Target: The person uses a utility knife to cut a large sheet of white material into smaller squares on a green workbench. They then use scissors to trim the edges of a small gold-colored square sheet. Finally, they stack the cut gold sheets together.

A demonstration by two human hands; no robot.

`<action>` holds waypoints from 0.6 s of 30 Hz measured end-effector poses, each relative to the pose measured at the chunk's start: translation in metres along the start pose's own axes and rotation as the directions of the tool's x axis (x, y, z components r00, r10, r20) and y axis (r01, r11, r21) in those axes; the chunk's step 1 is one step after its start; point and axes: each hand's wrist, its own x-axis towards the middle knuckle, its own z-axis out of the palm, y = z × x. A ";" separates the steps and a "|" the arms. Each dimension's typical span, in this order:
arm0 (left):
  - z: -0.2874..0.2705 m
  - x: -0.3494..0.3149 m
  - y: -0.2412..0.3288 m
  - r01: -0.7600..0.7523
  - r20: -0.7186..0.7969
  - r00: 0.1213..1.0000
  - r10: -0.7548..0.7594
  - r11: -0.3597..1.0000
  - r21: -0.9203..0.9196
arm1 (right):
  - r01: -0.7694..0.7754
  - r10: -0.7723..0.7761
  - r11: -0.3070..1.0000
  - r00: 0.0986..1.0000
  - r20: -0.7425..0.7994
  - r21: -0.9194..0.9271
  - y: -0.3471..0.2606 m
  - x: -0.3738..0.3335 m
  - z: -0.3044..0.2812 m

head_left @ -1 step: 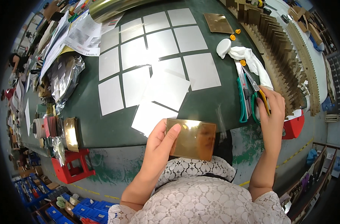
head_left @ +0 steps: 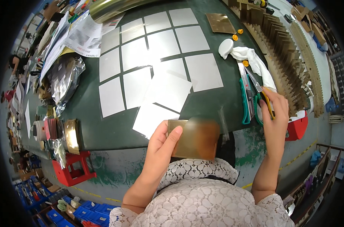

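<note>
My left hand point(head_left: 161, 145) pinches the left edge of a shiny bronze-coloured rectangular plate point(head_left: 192, 145), thumb on top, in front of the table's near edge. The plate has a mirror-like face. At the right, my right hand point(head_left: 276, 109) has its thumb and fingers closed around the yellow handle of a utility knife point(head_left: 269, 103), which lies on the table. Beside it are a green-handled cutter point(head_left: 244, 100) and a green loop handle point(head_left: 257, 109), partly hidden. White rectangular sheets point(head_left: 205, 72) lie in rows ahead, with two askew sheets point(head_left: 153, 119) overlapping near the front.
Another bronze plate point(head_left: 220, 23), small orange caps point(head_left: 235, 38) and a white cloth point(head_left: 251, 56) lie at the far right. Toothed brown strips point(head_left: 281, 56) line the right edge. Papers point(head_left: 81, 36), a silver bag point(head_left: 68, 81) and a red stool point(head_left: 74, 170) are left.
The bronze plate has tilted slightly in my left hand, and its reflection has changed. My right hand stays on the yellow knife, almost unmoved.
</note>
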 end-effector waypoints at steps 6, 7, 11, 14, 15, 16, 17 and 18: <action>0.003 0.000 -0.005 -0.024 0.043 0.999 0.022 0.999 0.043 | -0.126 0.004 0.867 0.970 0.245 0.483 -0.040 -0.018 0.005; 0.004 0.000 -0.006 -0.035 0.055 0.998 0.033 0.999 0.034 | -0.145 0.011 0.854 0.965 0.263 0.499 -0.044 -0.020 0.007; 0.005 -0.003 -0.005 -0.068 0.073 0.995 0.064 0.996 0.056 | -0.156 0.009 0.832 0.963 0.269 0.533 -0.053 -0.021 0.014; 0.006 -0.005 -0.005 -0.083 0.108 0.991 0.079 0.996 0.033 | -0.145 0.018 0.838 0.971 0.240 0.526 -0.056 -0.021 0.017; 0.005 -0.005 -0.006 -0.092 0.126 0.988 0.086 0.995 0.046 | -0.139 0.021 0.842 0.974 0.226 0.522 -0.056 -0.022 0.017; 0.004 -0.005 -0.006 -0.102 0.144 0.985 0.092 0.993 0.058 | -0.125 0.011 0.846 0.976 0.219 0.518 -0.056 -0.022 0.017; 0.005 -0.006 -0.006 -0.102 0.146 0.985 0.092 0.993 0.062 | -0.111 0.000 0.850 0.977 0.212 0.515 -0.056 -0.022 0.018; 0.005 -0.006 -0.006 -0.101 0.148 0.985 0.091 0.993 0.066 | -0.098 -0.011 0.854 0.979 0.206 0.510 -0.056 -0.022 0.018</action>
